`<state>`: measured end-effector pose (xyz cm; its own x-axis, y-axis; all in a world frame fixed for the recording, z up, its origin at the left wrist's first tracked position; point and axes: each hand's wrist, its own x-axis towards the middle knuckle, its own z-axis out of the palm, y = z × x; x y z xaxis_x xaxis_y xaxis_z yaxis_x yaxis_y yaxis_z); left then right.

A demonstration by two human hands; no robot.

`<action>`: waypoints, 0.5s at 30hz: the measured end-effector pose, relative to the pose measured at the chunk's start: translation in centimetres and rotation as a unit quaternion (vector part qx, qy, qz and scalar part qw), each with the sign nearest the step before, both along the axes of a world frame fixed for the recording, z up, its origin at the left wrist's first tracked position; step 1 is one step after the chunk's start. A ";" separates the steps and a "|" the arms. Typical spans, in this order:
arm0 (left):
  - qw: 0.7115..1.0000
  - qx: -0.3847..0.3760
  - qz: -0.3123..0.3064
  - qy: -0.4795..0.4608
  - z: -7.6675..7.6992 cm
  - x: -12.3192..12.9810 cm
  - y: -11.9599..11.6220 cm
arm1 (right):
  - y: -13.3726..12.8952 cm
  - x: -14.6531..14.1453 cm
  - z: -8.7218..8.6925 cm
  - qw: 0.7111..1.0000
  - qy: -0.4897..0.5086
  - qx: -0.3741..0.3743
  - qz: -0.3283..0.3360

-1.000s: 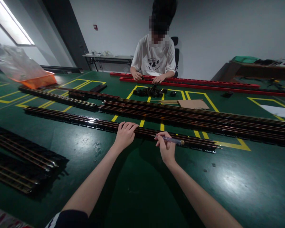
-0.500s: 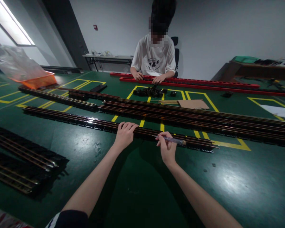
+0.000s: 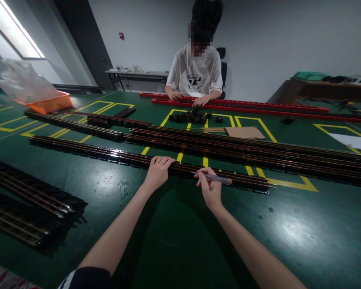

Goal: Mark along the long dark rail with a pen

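Note:
A long black segmented strip with copper-coloured rods lies across the green table in front of me. My left hand is closed over its middle, fingertips over the far edge and thumb side hidden. To the right, my right hand grips a screwdriver with a clear purplish handle. The shaft points left, and its tip is at the strip, though the exact contact is too small to make out. Past my right hand, the rod ends stick out beyond the strip's right end.
More black strips with rods lie just beyond, and others at the left. Across the table a person in a white shirt handles small black parts beside red rails. Cardboard and an orange basket also lie there.
My right hand has shifted slightly left with the screwdriver, along the strip. The rod ends at the right have moved slightly left too. My left hand stays nearly in place.

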<state>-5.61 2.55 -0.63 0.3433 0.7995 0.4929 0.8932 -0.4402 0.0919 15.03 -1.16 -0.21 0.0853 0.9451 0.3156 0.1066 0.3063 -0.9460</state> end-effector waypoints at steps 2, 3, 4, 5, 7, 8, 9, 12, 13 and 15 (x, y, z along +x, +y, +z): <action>1.000 -0.010 -0.006 -0.006 0.0 -0.2 0.1 | 0.0 0.0 0.0 1.000 0.003 -0.004 -0.001; 1.000 -0.014 -0.007 -0.009 0.0 -0.2 0.1 | 0.0 0.0 0.0 1.000 0.004 -0.006 0.000; 1.000 -0.018 -0.009 -0.012 0.0 -0.3 0.1 | 0.0 -0.1 0.1 1.000 0.007 -0.009 -0.002; 1.000 -0.021 -0.010 -0.014 0.0 -0.4 0.2 | 0.0 -0.1 0.1 1.000 0.011 -0.011 -0.006; 0.999 -0.028 -0.012 -0.019 0.0 -0.4 0.1 | 0.0 -0.3 0.3 1.000 0.019 -0.016 -0.013; 0.999 -0.031 -0.013 -0.019 0.1 -0.4 0.1 | 0.0 -0.3 0.3 0.999 0.022 -0.018 -0.017; 0.999 -0.032 -0.014 -0.018 0.2 -0.4 0.0 | 0.0 -0.4 0.4 0.999 0.025 -0.020 -0.020; 0.999 -0.030 -0.014 -0.011 0.4 -0.3 -0.1 | 0.0 -0.4 0.4 0.999 0.025 -0.024 -0.023; 0.999 -0.029 -0.012 -0.008 0.5 -0.2 -0.2 | 0.0 -0.4 0.4 0.999 0.024 -0.024 -0.021; 1.000 -0.025 -0.008 -0.003 0.6 -0.1 -0.2 | 0.0 -0.3 0.4 0.999 0.020 -0.022 -0.018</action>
